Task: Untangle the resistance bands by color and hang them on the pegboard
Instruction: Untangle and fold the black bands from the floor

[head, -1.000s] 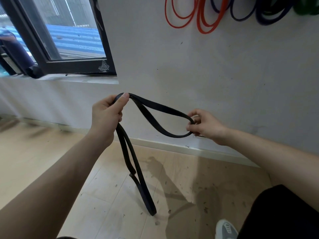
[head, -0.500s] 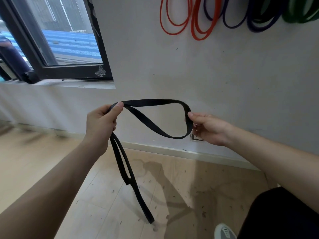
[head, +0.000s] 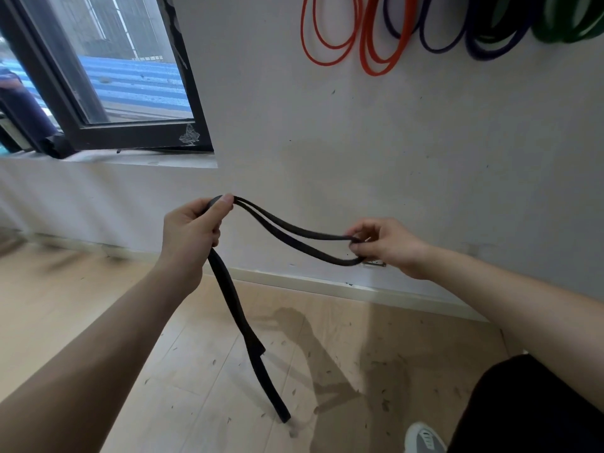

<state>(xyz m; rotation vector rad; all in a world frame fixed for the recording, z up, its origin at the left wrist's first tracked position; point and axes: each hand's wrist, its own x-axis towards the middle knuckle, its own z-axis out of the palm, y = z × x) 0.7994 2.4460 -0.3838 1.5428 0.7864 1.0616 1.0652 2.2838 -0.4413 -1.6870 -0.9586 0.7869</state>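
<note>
A black resistance band is stretched between both hands in front of the white wall. My left hand pinches it under the thumb, and a doubled length hangs from that fist down to the floor. My right hand grips the far end of a narrow loop, its two strands running close together. High on the wall hang orange bands, purple bands and green bands; their pegs lie above the frame.
An open black-framed window fills the upper left, above a ledge. A white baseboard meets the wood floor, which is speckled with debris. My dark trouser leg and grey shoe are at the lower right.
The wide loop between my hands has collapsed into two nearly parallel strands. My right hand has dropped slightly and closed its fingers around the loop's end. The hanging tail has swung right.
</note>
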